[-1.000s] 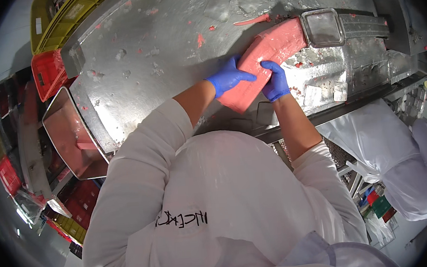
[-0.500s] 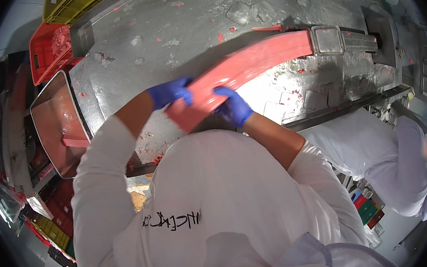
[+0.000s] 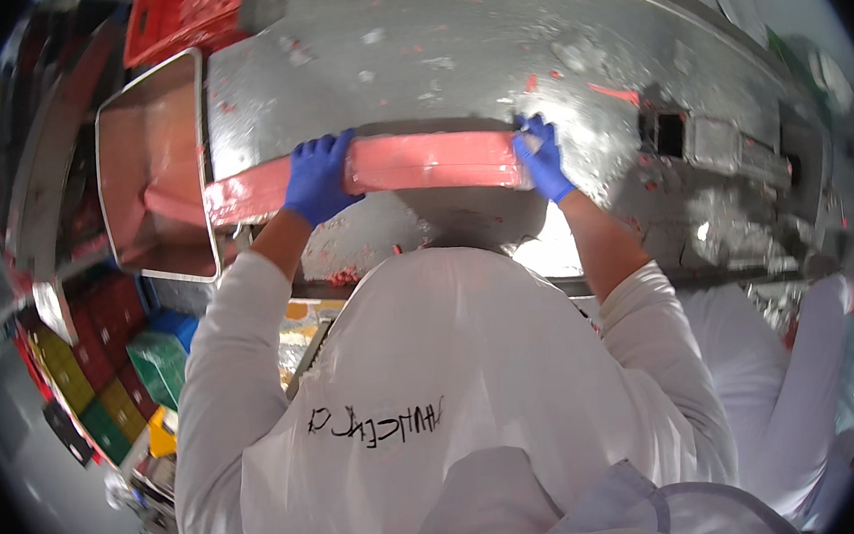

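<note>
Pink meat slab (image 3: 429,161) swung level along table (image 3: 450,44) near edge; my left hand (image 3: 318,178), right hand (image 3: 542,158) gripped ends, tail over steel tray (image 3: 153,168).

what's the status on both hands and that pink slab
Left hand gripping over the pink slab near its middle. Right hand clamped on its right end. Slab lies across steel table, left end over the metal tray. Nothing blocking.

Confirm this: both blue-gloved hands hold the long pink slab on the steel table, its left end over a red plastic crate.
Not quite. The head view shows the left hand and right hand holding the long pink slab on the steel table, but its left end reaches over a metal tray, not a crate.
</note>
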`<state>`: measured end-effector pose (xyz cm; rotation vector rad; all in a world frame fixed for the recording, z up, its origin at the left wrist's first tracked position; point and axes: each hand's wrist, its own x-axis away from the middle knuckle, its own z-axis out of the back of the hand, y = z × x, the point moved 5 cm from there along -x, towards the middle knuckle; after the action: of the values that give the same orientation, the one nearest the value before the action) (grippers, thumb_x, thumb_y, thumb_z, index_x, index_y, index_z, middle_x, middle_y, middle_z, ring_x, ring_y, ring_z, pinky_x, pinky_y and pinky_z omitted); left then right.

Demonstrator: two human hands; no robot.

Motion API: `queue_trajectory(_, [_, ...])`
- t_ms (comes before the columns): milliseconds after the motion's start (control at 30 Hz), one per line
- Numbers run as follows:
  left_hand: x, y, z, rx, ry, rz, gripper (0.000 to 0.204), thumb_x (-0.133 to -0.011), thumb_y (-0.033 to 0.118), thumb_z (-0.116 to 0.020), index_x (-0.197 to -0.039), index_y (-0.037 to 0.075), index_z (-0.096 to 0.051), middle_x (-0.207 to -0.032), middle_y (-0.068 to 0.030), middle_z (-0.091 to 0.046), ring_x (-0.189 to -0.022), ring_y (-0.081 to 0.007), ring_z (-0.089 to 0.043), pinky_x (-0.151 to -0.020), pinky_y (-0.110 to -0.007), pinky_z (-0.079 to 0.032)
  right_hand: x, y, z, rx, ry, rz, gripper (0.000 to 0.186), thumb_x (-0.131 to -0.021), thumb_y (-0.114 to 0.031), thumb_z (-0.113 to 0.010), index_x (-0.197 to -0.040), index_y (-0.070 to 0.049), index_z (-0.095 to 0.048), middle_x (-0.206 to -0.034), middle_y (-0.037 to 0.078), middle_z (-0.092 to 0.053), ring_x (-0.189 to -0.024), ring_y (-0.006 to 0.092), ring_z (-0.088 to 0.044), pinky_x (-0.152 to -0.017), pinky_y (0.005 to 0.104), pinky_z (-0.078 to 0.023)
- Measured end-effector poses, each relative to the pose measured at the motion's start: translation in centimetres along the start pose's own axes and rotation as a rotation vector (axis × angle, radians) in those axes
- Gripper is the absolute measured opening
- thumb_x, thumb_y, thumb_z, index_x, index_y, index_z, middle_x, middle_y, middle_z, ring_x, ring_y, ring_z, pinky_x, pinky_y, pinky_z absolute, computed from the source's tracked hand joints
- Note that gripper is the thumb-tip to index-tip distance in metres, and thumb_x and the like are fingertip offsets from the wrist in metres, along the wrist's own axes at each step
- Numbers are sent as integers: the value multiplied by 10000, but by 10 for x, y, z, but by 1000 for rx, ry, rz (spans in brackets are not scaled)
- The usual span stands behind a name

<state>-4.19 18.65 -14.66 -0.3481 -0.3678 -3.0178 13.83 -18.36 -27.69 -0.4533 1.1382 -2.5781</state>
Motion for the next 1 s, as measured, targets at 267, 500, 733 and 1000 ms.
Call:
queue_trajectory(267, [12, -17, 3, -77, -23, 119, 990, -629, 507, -869, -1440, 140, -436, -1245, -144, -573, -1137, -359, -552, -1000, -504, -384, 114, -61, -46, -1191, -593, -811, 503, -902, -207, -694, -1339, -158, -451, -993, 18, -575, -701, 99, -560, -549, 252, -448])
queue_trajectory(500, [27, 4, -1, -63, -26, 9, 869, -634, 457, -858, -1376, 179, -500, -1298, -124, -572, -1239, -332, -524, -1061, -533, -348, 122, -75, 12, -795, -522, -534, 642, -768, -143, -700, -1364, -113, -462, -1084, 53, -572, -865, 181, -603, -681, 333, -527])
queue_trajectory(733, [41, -12, -31, -120, 97, 72, 796, -631, 385, -851, -1335, 173, -545, -1321, -134, -550, -1306, -335, -482, -1169, -570, -247, 128, -66, -12, -943, -652, -940, 548, -768, -237, -590, -1288, -70, -540, -1212, 151, -624, -1022, 372, -633, -811, 482, -552])
queue_trajectory(1000, [126, -88, 58, -10, 309, -29, 581, -752, 346, -757, -1283, 155, -615, -1341, -80, -573, -1384, -306, -423, -1184, -521, -260, 69, -331, -216, -620, -1344, -467, 498, -862, -200, -604, -1344, -116, -513, -1119, 90, -630, -1010, 274, -656, -863, 461, -570])
